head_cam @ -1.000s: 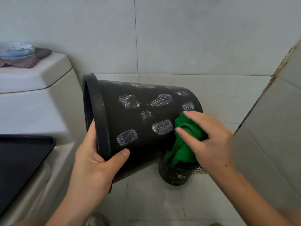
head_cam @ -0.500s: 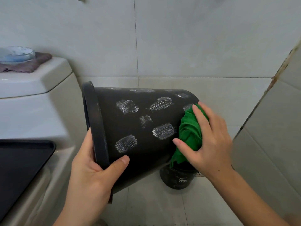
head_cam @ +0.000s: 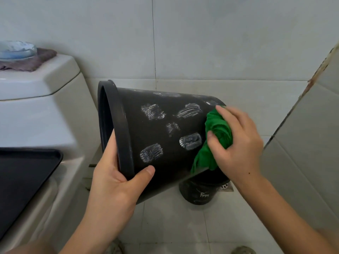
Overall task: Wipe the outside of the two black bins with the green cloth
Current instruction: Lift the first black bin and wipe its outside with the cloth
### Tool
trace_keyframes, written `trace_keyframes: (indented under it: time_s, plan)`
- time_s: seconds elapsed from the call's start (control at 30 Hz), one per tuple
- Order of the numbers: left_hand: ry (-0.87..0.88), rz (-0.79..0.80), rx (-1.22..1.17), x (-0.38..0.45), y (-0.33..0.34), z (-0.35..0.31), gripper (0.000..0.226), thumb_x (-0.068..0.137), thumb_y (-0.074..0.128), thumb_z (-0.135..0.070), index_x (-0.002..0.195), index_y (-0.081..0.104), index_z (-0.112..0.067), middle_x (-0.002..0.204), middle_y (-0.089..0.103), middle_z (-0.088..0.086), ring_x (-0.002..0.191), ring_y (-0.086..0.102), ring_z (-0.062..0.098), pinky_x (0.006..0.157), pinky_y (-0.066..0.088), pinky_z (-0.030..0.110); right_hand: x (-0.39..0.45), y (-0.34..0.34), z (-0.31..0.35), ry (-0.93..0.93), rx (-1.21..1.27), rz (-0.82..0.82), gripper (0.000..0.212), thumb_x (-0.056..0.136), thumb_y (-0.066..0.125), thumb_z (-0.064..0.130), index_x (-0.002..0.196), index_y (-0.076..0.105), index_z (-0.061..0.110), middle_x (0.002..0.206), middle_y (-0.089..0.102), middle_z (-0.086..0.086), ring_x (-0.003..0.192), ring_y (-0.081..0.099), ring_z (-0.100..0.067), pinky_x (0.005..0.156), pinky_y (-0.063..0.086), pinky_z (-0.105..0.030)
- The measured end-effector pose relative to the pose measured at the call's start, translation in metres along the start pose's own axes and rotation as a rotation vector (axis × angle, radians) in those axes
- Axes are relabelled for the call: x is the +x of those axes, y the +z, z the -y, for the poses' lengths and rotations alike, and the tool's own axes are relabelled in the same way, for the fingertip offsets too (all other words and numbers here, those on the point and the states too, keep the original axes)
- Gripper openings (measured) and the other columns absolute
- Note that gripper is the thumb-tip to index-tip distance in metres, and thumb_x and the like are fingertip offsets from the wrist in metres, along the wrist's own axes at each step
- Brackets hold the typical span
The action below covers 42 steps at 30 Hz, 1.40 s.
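A large black bin (head_cam: 157, 136) lies tipped on its side in the air, its rim to the left, with several white smears on its wall. My left hand (head_cam: 117, 182) grips the rim, thumb on the outside wall. My right hand (head_cam: 236, 143) holds the bunched green cloth (head_cam: 216, 136) and presses it against the wall near the bin's base. A smaller black bin (head_cam: 200, 193) stands on the floor below, mostly hidden by the large bin and the cloth.
A white toilet cistern (head_cam: 42, 85) stands at the left, with a blue dish (head_cam: 16, 49) on a purple cloth on its lid. A black tray (head_cam: 22, 176) lies at lower left. A floor drain (head_cam: 226, 186) sits beside the small bin. A tiled wall (head_cam: 302, 147) juts in at the right.
My right hand has slid the green cloth up over the base end of the large bin. The bin sits lower in view and is tipped more level. My left hand keeps its grip.
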State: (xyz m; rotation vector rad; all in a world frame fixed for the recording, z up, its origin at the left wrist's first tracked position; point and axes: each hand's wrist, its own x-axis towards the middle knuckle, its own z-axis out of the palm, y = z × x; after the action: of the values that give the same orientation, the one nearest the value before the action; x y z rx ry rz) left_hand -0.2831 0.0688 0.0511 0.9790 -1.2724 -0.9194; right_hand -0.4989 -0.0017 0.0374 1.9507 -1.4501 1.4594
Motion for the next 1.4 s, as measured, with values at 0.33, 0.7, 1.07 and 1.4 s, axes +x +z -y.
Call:
trace_keyframes:
  time_s: [0.33,0.7,1.07,1.4]
  plan:
    - [0.001,0.020,-0.033,0.000,0.006,0.005,0.076,0.068,0.064,0.003,0.137,0.049,-0.023,0.118,0.071,-0.003,0.111,0.066,0.015,0.097,0.051,0.042,-0.002,0.001,0.014,-0.121,0.015,0.019,0.042,0.086,0.059,0.030,0.123,0.066,0.009,0.118,0.065,-0.012,0.102,0.063,-0.025,0.088,0.043,-0.018]
    - [-0.001,0.061,-0.053,-0.003,0.010,0.010,0.080,0.067,0.064,0.006,0.141,0.046,-0.019,0.118,0.071,-0.005,0.110,0.066,0.013,0.089,0.053,0.023,0.005,-0.001,0.014,-0.011,0.065,0.052,0.043,0.084,0.057,0.029,0.121,0.067,0.009,0.118,0.065,-0.009,0.103,0.062,-0.025,0.087,0.045,-0.023]
    - [0.026,0.061,-0.041,-0.001,0.013,0.010,0.077,0.071,0.064,0.004,0.142,0.045,-0.019,0.121,0.069,-0.007,0.113,0.065,0.010,0.092,0.051,0.020,0.001,0.002,0.012,0.101,0.039,0.089,0.049,0.085,0.054,0.033,0.127,0.063,0.009,0.121,0.062,-0.007,0.106,0.060,-0.023,0.084,0.037,-0.016]
    - [0.047,0.042,-0.053,-0.001,0.013,0.006,0.070,0.074,0.065,-0.001,0.140,0.047,-0.015,0.120,0.069,-0.006,0.110,0.066,0.009,0.090,0.051,0.019,-0.007,-0.001,0.012,0.056,0.134,0.097,0.049,0.087,0.056,0.030,0.130,0.060,0.007,0.125,0.061,-0.008,0.111,0.059,-0.023,0.094,0.040,-0.014]
